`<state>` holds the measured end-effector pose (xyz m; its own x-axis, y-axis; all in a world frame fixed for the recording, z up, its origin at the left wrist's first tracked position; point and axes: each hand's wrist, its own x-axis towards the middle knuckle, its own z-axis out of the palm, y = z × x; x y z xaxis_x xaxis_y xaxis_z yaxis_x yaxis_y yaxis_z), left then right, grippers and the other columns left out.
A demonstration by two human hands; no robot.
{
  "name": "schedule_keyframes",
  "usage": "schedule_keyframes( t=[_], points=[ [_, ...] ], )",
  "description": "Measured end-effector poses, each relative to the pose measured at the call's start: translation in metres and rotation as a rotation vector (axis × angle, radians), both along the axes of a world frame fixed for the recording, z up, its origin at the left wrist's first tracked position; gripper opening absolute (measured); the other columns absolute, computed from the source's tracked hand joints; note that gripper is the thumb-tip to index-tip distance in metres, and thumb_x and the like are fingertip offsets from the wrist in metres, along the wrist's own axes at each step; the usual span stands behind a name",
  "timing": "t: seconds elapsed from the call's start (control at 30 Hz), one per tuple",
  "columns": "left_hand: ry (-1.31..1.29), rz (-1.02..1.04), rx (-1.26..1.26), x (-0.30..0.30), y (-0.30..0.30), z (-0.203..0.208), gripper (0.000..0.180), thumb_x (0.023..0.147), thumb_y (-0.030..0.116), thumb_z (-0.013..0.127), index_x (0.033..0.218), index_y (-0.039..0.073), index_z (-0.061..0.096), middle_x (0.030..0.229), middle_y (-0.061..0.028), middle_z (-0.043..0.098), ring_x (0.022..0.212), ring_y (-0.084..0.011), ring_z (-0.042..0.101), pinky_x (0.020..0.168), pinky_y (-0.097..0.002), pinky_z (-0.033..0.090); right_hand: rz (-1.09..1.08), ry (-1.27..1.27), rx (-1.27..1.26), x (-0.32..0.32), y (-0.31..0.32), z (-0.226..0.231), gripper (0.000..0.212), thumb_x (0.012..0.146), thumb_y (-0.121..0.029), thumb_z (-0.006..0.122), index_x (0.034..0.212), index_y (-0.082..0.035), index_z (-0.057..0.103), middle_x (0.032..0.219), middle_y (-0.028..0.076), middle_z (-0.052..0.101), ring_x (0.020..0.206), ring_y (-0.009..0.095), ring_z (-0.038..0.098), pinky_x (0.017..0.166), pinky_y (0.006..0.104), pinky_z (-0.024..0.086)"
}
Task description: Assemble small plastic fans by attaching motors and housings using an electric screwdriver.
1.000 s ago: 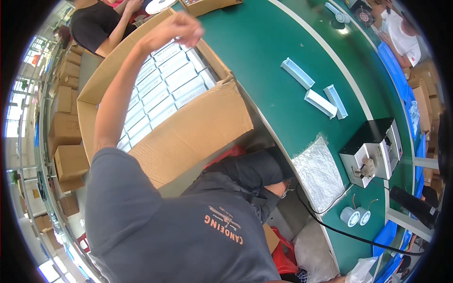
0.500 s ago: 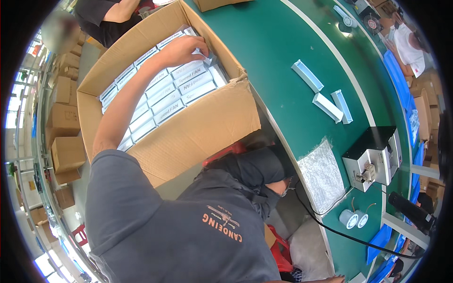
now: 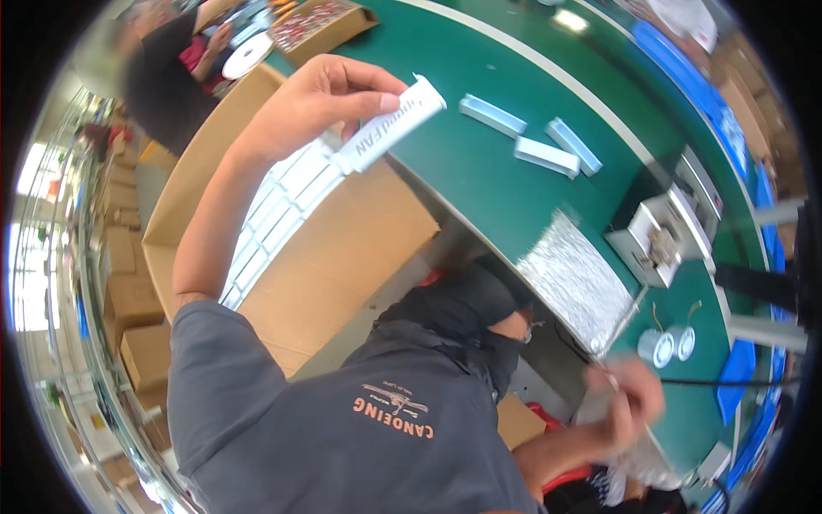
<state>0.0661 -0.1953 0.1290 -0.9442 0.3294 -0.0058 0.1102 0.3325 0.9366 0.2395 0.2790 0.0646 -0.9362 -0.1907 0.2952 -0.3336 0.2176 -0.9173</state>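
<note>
My left hand (image 3: 330, 98) is closed on a slim white and pale-blue carton (image 3: 394, 128), thumb and fingers pinching its side. It is held tilted above the near side of a large brown cardboard box (image 3: 334, 257). Rows of similar white cartons (image 3: 270, 218) fill that box, partly covered by my forearm. Over the table's near edge, by a silvery padded sheet (image 3: 578, 278), is my right hand (image 3: 629, 403). Its fingers look curled but are smeared by motion, so whether they hold anything is unclear.
On the green table (image 3: 445, 188) lie three pale-blue open trays, including a white-blue one (image 3: 546, 158). A black-and-white machine (image 3: 664, 231) stands at the right, near two small round white parts (image 3: 657, 347) with wires. Another person (image 3: 171, 77) works at upper left beside a carton of small red pieces (image 3: 321, 30).
My left hand has come up out of the large box with a carton. My right hand has risen into view over the table edge. The view has shifted.
</note>
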Motion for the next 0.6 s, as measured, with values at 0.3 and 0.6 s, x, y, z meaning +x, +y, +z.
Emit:
schedule_keyframes(
  t=[0.3,0.6],
  points=[
    [0.099,-0.447,-0.112,-0.013,0.078,-0.004,0.025,0.096,0.012,0.071,0.115,-0.003,0.074,0.101,-0.005,0.071,0.09,-0.0107,0.064,0.076,-0.0267,0.052,0.268,-0.322,-0.487,-0.142,-0.172,-0.008,0.045,0.099,-0.014,0.069,0.14,-0.001,0.056,0.115,0.009,0.064,0.094,0.015,0.065,0.084,0.0295,0.054],
    [-0.263,-0.041,-0.419,-0.006,-0.136,-0.028,0.012,0.092,0.016,0.069,0.095,0.005,0.072,0.075,-0.0033,0.069,0.068,-0.0072,0.062,0.062,-0.0231,0.051,-0.047,-0.202,0.001,-0.163,-0.128,-0.084,0.025,0.086,0.001,0.074,0.108,-0.001,0.063,0.11,0.006,0.068,0.1,0.016,0.064,0.086,0.0291,0.051]
  ],
)
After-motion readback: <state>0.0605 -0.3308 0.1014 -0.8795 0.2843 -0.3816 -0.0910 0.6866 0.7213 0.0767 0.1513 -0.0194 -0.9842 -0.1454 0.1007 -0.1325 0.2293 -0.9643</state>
